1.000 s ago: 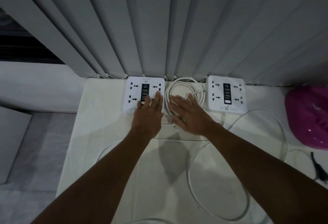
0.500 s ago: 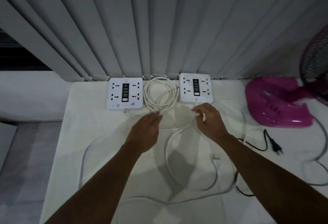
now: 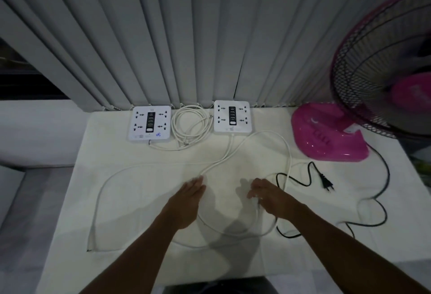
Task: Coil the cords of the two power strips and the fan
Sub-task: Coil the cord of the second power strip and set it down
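Two white power strips lie at the table's far edge, the left strip (image 3: 149,123) and the right strip (image 3: 232,117). A coiled white cord (image 3: 190,123) sits between them. The right strip's loose white cord (image 3: 288,153) sprawls in big loops over the table. My left hand (image 3: 189,198) lies palm down on this cord with its fingers together; its grip is hidden. My right hand (image 3: 268,194) curls its fingers around the same cord further along. The pink fan (image 3: 326,135) stands at the right, and its black cord and plug (image 3: 326,183) trail loose.
The white table (image 3: 140,200) backs onto grey vertical blinds (image 3: 186,37). The fan's black grille (image 3: 382,72) overhangs the right side. Floor shows past the table's left edge, and part of the white cord runs close to that edge.
Both hands have drawn back from the strips toward me and now rest on the loose white cord. The view has pulled back, and more of the fan shows.
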Tool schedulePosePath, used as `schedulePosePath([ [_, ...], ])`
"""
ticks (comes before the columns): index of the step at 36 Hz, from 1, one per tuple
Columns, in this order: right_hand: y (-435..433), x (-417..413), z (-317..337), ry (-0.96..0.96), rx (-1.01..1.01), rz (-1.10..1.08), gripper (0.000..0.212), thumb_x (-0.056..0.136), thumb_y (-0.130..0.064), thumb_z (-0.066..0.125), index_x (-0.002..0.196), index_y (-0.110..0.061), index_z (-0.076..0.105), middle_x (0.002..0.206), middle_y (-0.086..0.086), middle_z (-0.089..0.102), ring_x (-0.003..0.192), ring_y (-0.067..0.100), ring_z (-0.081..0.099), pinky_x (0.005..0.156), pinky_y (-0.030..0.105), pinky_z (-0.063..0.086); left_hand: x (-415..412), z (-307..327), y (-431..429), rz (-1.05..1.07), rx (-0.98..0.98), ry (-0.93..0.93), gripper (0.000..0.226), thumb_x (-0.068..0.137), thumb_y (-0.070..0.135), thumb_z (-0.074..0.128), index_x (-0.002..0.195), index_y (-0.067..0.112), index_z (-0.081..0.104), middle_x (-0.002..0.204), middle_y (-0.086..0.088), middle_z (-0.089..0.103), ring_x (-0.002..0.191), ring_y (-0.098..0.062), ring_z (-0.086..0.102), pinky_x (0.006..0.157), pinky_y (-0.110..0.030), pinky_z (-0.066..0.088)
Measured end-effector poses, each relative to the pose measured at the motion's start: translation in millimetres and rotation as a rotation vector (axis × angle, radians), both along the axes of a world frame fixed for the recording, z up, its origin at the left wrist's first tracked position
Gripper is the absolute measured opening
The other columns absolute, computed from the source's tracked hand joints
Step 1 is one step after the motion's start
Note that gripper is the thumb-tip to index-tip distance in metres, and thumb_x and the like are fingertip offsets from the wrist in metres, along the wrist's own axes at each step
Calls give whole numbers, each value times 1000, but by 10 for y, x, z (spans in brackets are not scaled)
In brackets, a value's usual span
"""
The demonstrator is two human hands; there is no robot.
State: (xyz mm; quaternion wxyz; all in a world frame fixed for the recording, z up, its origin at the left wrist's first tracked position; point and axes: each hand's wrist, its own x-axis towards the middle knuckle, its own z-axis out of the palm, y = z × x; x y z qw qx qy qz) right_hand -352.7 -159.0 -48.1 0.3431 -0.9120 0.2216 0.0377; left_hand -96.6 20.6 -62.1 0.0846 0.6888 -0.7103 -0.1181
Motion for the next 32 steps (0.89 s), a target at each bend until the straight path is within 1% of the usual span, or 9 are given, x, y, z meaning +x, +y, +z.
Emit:
schedulePosePath([
  [4, -107, 76, 47, 119, 39, -31, 38, 82, 18, 58, 113, -1, 72, 107, 20, 65, 100, 34, 66, 88, 38, 51, -150, -26, -46, -38, 19, 96, 42, 90, 13, 64, 131, 4, 61, 147, -15, 47, 135, -34, 46, 112, -53, 34],
  [7, -184, 193, 156, 55, 101, -79, 41, 76, 21, 59, 108, 1, 74, 94, 20, 70, 83, 26, 72, 77, 31, 54, -344, -7, -158, 82, 287, 302, 46, 101, 39, 45, 143, 20, 50, 153, 2, 43, 143, -13, 35, 122, -33, 10],
  [9, -232, 286, 219, -5, 83, -140, 33, 79, 15, 67, 106, -2, 76, 91, 17, 75, 81, 20, 73, 76, 20, 53, -440, 89, -266, 205, 468, 564, 40, 99, 50, 43, 129, 29, 60, 134, 9, 62, 124, -7, 54, 110, -20, 30],
  [11, -280, 361, 260, -91, 129, -270, 28, 81, 10, 73, 107, -1, 76, 92, 17, 77, 74, 9, 73, 72, 15, 53, -488, 218, -364, 310, 472, 762, 36, 97, 54, 43, 103, 28, 68, 102, 10, 72, 90, -4, 64, 79, -14, 44],
  [15, -339, 457, 319, -140, 212, -489, 70, 80, -15, 84, 142, -15, 53, 113, 8, 69, 87, 13, 66, 83, 30, 55, -420, 499, -550, 419, 223, 953, 32, 103, 39, 40, 77, 24, 52, 69, 12, 52, 61, -2, 46, 61, -18, 38],
  [20, -250, 563, 241, 15, 41, -235, 89, 87, -30, 75, 158, -29, 21, 150, 4, 47, 135, 22, 45, 108, 24, 31, -147, 1120, -845, 613, 164, 1693, 35, 103, 42, 40, 78, 18, 46, 54, 2, 28, 42, -10, 22, 44, -22, 22],
  [24, -60, 846, 263, 15, -131, 28, 92, 87, -36, 73, 158, -36, 15, 166, 0, 22, 152, 23, 17, 122, 29, 9, 125, 1554, -971, 466, 94, 2108, 28, 104, 35, 42, 97, 12, 57, 48, 3, 28, 37, -8, 19, 41, -21, 19],
  [27, 43, 1079, 296, 102, -228, 163, 85, 91, -37, 69, 159, -33, 17, 169, -2, 12, 155, 26, 8, 127, 44, 10, 324, 1825, -1020, 309, 115, 2241, 33, 106, 31, 36, 102, 11, 62, 47, 6, 29, 37, -6, 15, 37, -19, 18],
  [32, 139, 1231, 276, 254, -431, 399, 55, 96, -18, 54, 149, -24, 41, 163, -3, 28, 152, 14, 18, 123, 36, 13, 582, 2146, -998, 172, 161, 2249, 29, 106, 29, 31, 104, 13, 55, 50, 7, 18, 35, -6, 13, 37, -20, 11],
])
